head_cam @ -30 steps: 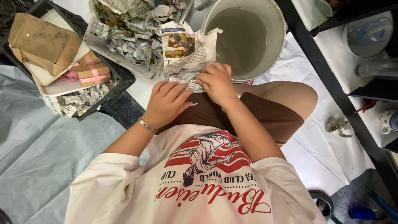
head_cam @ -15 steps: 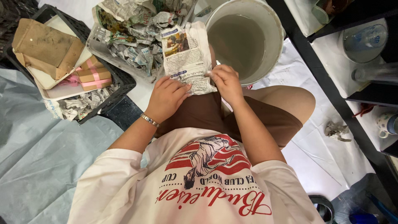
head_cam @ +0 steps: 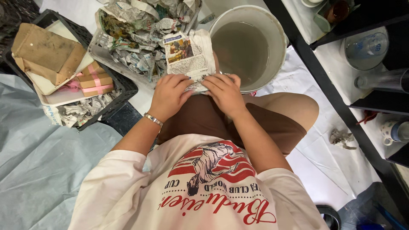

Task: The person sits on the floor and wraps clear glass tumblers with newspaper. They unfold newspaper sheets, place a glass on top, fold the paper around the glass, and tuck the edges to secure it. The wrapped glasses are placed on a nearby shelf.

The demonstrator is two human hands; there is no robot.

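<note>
while both hands pinch its near edge, the newspaper sheet lies spread over the lap, at twelve o'clock of them. left hand and right hand have fingers clamped on the paper, likely to keep it flat beside the white bucket at one o'clock.

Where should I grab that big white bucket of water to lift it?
Probably by the rim of the white bucket, one hand on each side, coming from above. It stands upright and open, holding murky water, and no handle shows. The newspaper sheet leans over its near-left edge, so avoid that part.
</note>
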